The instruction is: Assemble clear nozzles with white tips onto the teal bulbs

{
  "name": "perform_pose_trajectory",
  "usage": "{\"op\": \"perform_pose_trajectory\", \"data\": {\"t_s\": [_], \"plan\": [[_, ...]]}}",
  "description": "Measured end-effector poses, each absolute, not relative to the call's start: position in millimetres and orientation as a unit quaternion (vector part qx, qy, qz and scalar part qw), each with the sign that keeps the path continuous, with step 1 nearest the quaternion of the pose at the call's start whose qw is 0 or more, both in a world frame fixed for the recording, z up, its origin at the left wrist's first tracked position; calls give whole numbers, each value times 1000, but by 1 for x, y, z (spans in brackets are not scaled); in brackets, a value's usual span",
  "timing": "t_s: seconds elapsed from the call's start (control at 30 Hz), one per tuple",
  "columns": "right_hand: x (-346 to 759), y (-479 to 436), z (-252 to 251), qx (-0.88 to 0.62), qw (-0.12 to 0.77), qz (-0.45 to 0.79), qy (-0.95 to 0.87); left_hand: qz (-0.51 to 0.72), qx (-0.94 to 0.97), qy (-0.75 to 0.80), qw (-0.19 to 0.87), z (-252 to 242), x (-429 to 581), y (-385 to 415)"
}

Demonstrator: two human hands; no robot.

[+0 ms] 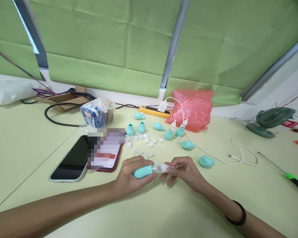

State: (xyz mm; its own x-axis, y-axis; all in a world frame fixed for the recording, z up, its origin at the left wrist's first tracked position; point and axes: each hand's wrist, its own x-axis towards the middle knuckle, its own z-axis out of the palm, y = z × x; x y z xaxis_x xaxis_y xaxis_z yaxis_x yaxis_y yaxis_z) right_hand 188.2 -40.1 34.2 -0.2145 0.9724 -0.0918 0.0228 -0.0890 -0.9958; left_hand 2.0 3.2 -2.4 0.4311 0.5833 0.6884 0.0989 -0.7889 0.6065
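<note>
My left hand (127,173) is wrapped round the teal bulb of a nasal aspirator (143,172), held level just above the table. A clear tube (157,168) sticks out of the bulb to the right. At its far end, the thumb and fingers of my right hand (187,172) pinch a whitish translucent tip (166,167), partly hidden by the fingers. Beyond my hands lie several small white tips (151,144) and clear tube pieces (148,154). Further teal bulbs (169,134) stand or lie around them, two with white tips fitted. One bulb (206,162) rests right of my right hand.
Two phones (71,160) lie to the left. Behind are a bagged blue package (93,115), a cardboard box (67,99), a yellow power strip (151,111) and pink bubble wrap (193,110). Rightward are a white cable (213,160), a green fan (273,119) and a screwdriver (291,178).
</note>
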Motion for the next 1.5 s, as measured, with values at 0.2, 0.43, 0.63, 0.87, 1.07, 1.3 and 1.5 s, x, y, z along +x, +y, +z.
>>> {"op": "perform_pose_trajectory", "data": {"t_s": [0.2,0.43,0.63,0.87,1.07,1.3,1.5], "plan": [[187,-38,35,-465,405,580,-532,488,819,199,227,-1,2,3],[187,-37,32,-454,414,584,-530,492,818,195,226,0,1,3],[182,-46,35,-506,491,466,-535,465,815,210,273,4,4,3],[215,-26,58,-540,618,239,-519,406,825,227,321,5,-2,0],[260,13,82,-519,681,91,-508,378,864,184,278,7,-4,-1],[258,33,65,-603,488,21,-631,359,895,162,209,4,-3,-2],[261,35,51,-606,392,6,-693,376,900,154,158,3,-1,-1]]}}
